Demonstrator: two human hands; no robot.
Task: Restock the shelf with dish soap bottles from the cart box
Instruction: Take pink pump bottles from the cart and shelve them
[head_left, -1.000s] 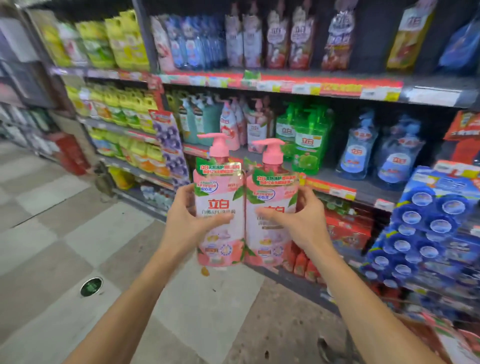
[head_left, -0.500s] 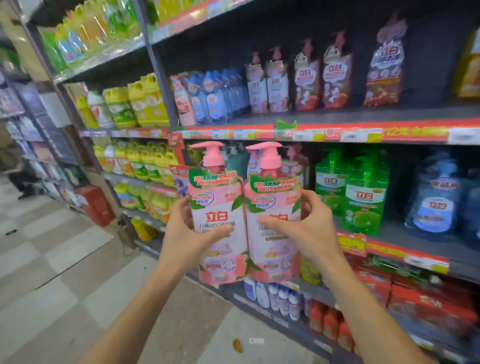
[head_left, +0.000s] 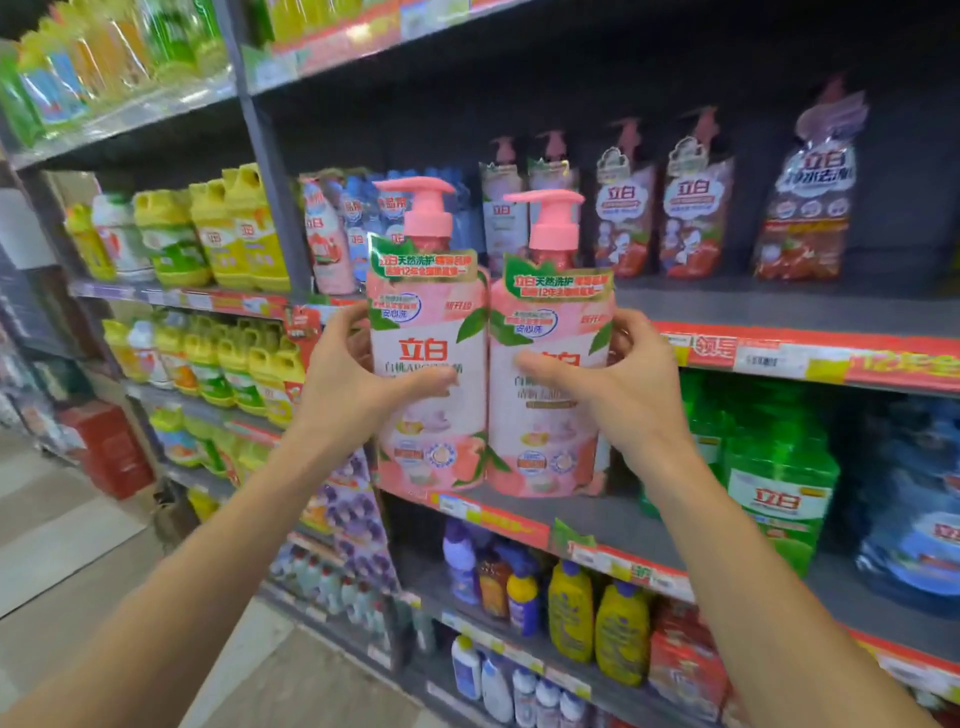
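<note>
Two pink pump bottles of dish soap stand side by side in front of the shelving, touching each other. My left hand (head_left: 348, 384) grips the left bottle (head_left: 431, 332) with the thumb across its white label. My right hand (head_left: 623, 384) grips the right bottle (head_left: 545, 415) the same way. Both bottles are upright, their bases level with the front edge of the middle shelf (head_left: 613, 525). The cart box is out of view.
Pink refill pouches (head_left: 696, 218) hang on the upper shelf behind the bottles. Green bottles (head_left: 774, 483) and blue pouches (head_left: 919, 499) stand on the middle shelf to the right. Yellow jugs (head_left: 244, 234) fill the bay on the left. Small bottles (head_left: 571, 618) line the lower shelf.
Both hands have carried the two pink bottles upward and closer to the shelving. The view has tilted up, so the floor has mostly dropped out of sight.
</note>
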